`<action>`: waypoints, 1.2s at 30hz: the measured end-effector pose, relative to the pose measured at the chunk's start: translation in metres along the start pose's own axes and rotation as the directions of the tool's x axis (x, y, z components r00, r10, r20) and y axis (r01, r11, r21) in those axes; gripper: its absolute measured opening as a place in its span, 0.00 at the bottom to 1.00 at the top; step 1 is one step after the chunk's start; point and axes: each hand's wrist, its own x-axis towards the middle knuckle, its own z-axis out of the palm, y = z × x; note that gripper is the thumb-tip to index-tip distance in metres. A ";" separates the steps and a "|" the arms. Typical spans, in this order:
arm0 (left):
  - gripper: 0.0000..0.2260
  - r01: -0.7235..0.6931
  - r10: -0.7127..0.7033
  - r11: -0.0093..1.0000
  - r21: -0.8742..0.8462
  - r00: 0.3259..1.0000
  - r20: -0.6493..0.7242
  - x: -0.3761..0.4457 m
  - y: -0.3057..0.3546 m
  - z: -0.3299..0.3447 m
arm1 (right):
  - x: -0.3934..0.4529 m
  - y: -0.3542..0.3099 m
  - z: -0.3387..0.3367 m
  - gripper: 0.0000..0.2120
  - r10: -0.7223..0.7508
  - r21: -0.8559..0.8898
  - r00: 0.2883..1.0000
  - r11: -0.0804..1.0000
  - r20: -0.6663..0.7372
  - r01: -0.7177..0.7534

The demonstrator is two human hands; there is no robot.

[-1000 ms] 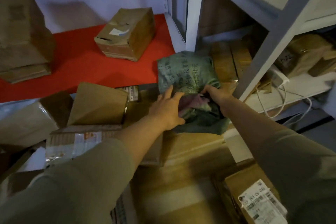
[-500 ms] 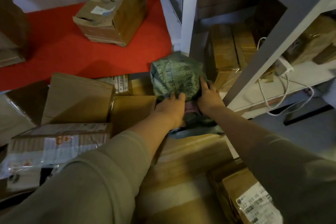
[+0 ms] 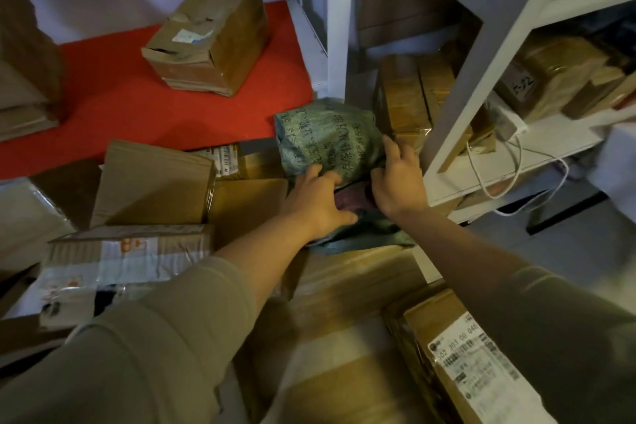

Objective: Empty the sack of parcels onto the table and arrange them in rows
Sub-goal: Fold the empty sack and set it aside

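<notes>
A person leans over a heap of cardboard parcels [image 3: 151, 189] with both hands on a green woven sack [image 3: 327, 143], which lies crumpled at the far right edge of the pile, against the upright of a white metal shelf rack [image 3: 335, 45]. The left hand [image 3: 318, 203] rests on the sack's near folds with fingers curled into the fabric; the right hand [image 3: 395, 182] grips the sack's right side. Something purplish shows between the hands; what it is cannot be made out. One taped box [image 3: 210, 41] sits apart on the red surface [image 3: 120, 107] behind. The risk, by the look of it: the sack is wedged beside the rack post, and a sharp tug could snag it or topple the loosely stacked boxes towards the floor.
</notes>
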 end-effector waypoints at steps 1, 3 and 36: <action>0.36 -0.002 0.002 1.000 0.006 1.000 -0.007 -0.004 0.002 0.000 | -0.004 0.000 -0.004 0.28 -0.017 0.018 1.000 1.000 -0.023 0.018; 0.35 -0.002 0.002 1.000 0.013 1.000 -0.029 -0.011 0.008 -0.001 | -0.015 0.000 -0.013 0.26 -0.052 0.044 0.996 0.998 -0.069 0.055; 0.41 0.133 -0.070 0.831 -0.541 0.988 0.136 -0.217 -0.005 0.091 | -0.278 0.030 -0.065 0.34 0.266 -0.159 0.938 0.959 0.221 -0.234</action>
